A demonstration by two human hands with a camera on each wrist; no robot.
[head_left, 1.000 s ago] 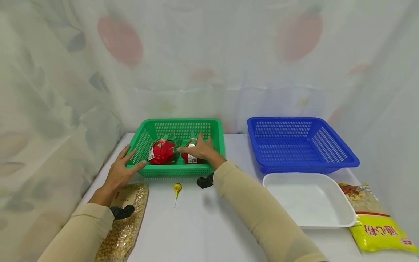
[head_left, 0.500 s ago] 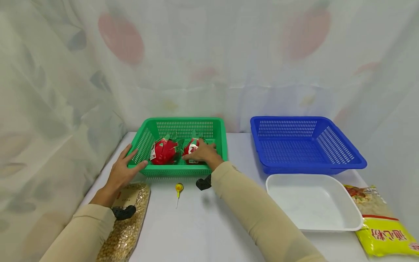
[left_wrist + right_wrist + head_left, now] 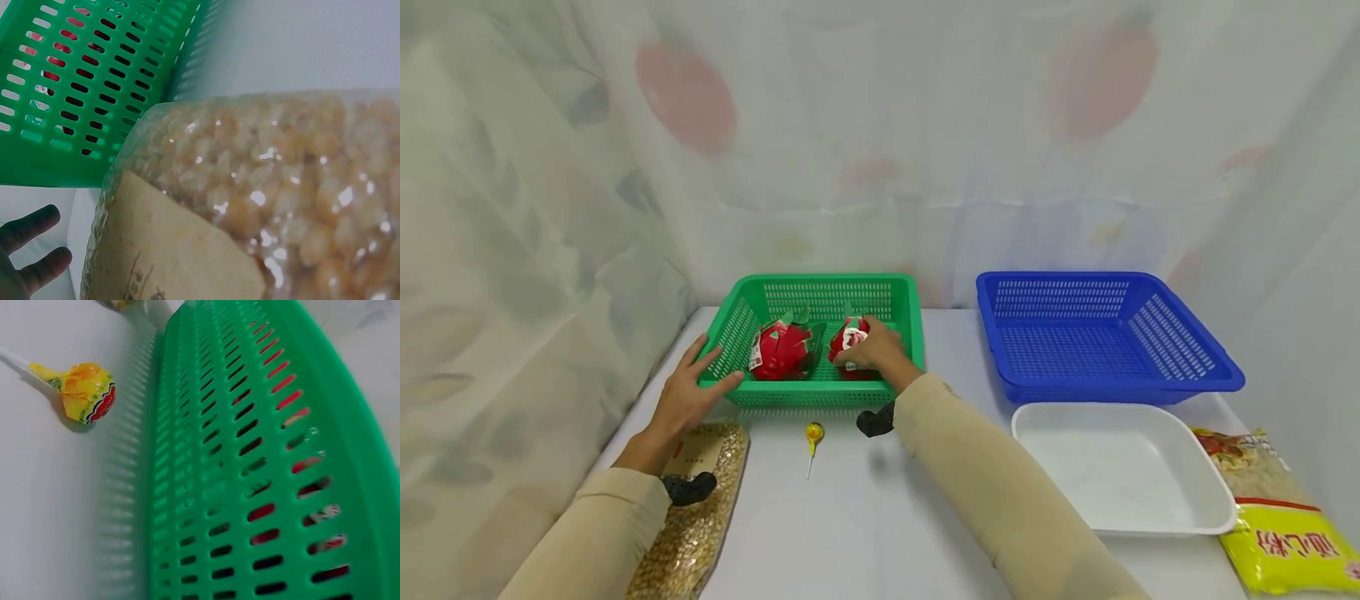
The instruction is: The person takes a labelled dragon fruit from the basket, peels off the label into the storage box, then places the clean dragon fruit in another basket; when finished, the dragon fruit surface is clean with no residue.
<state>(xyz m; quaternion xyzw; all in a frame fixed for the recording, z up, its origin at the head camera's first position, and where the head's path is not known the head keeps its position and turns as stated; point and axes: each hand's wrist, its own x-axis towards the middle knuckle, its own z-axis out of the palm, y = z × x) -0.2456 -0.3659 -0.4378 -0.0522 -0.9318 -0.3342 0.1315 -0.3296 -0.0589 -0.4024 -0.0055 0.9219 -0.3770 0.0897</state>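
In the head view, two red dragon fruits with green leaf tips and white labels sit in the green basket. My right hand reaches over the basket's front rim and grips the right dragon fruit, covering its right side. To its left lies the other dragon fruit, apart from the hand. My left hand is at the basket's front left corner with its fingers spread; whether it touches the rim I cannot tell. Two of its fingers show at the left wrist view's lower left edge.
A lollipop lies in front of the basket. Under my left forearm is a clear bag of pale yellow kernels. At right are a blue basket, a white tray and a yellow-ended food bag.
My right hand, spread over the right dragon fruit a second ago, has closed its fingers round it. The left hand keeps its place by the basket. The head view has shifted slightly.
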